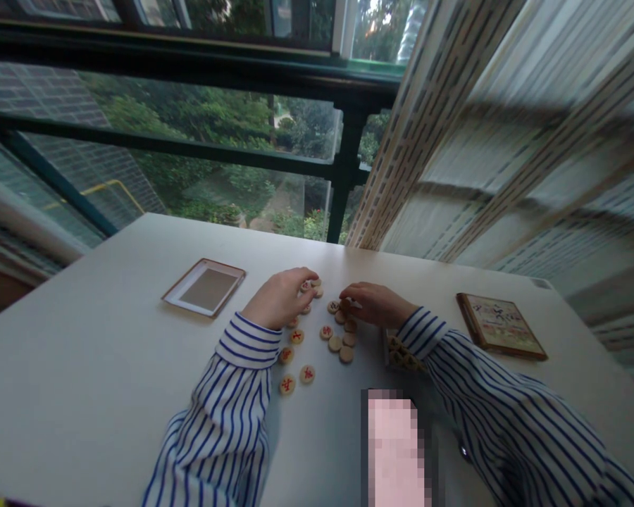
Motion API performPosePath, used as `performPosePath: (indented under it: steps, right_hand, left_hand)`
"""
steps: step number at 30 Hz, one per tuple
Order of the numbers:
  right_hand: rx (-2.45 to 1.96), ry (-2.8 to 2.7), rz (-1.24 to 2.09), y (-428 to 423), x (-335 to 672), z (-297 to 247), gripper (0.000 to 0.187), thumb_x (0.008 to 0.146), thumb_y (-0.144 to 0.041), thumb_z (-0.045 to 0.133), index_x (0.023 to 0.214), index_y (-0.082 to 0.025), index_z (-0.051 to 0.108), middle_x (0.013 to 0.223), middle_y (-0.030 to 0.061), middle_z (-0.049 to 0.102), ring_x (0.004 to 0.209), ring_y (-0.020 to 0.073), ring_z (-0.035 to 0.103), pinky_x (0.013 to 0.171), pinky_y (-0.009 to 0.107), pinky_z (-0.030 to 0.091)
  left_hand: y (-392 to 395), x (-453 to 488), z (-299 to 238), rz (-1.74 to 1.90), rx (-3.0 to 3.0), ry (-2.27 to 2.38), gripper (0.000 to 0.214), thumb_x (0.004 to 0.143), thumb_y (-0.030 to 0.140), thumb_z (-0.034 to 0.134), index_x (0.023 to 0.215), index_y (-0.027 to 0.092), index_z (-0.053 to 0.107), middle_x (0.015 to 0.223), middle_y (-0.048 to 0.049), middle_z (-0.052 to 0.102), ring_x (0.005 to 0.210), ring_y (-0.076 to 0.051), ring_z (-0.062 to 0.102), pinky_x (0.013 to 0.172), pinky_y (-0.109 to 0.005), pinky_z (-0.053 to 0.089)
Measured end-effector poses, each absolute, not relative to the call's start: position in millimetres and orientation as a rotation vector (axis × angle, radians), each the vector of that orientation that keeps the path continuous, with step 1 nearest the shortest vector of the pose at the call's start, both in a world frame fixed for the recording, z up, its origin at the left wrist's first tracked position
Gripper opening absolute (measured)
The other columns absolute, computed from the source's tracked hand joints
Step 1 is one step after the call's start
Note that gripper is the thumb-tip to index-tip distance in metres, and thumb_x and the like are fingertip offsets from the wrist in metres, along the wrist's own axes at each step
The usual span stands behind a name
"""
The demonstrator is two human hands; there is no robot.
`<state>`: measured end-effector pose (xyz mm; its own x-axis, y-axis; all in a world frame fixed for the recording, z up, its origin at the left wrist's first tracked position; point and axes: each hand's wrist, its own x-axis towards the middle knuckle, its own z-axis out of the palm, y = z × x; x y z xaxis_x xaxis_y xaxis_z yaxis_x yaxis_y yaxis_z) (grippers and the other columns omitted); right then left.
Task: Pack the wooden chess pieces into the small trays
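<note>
Below the frame's centre, round pieces (296,336) trail downward in two loose strings, the left one nearer the left hand (280,297), the other nearer the right hand (377,304). Both hands curl at the upper ends; whether either pinches a piece, I cannot tell.

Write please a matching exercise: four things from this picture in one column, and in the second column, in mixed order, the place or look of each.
Column 1
1. shallow tray
2. illustrated case
3. lattice-patterned box
4. lowest disc in the picture

Column 2
A. partly hidden by the right sleeve
B. round, with a red character
C. left of the left hand
D. well apart from the right hand, to its right

Right pairs: 1-C, 2-D, 3-A, 4-B
</note>
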<state>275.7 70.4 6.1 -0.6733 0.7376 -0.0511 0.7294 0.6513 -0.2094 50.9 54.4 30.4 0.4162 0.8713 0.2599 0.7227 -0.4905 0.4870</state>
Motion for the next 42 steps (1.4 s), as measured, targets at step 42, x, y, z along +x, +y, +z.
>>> performPosePath:
  steps: [42]
  right_hand:
    - [-1.108,-1.392,1.767,59.3,275.2,32.8,0.026,0.072,-0.032,0.065,0.09,-0.014,0.066,0.079,0.0044,0.064,0.068,0.0082,0.056,0.057,0.018,0.039]
  left_hand:
    - [46.8,84.8,34.8,0.946,2.416,1.223,0.028,0.077,0.025,0.058,0.103,0.014,0.058,0.097,-0.0075,0.066,0.088,-0.017,0.06,0.08,-0.03,0.047]
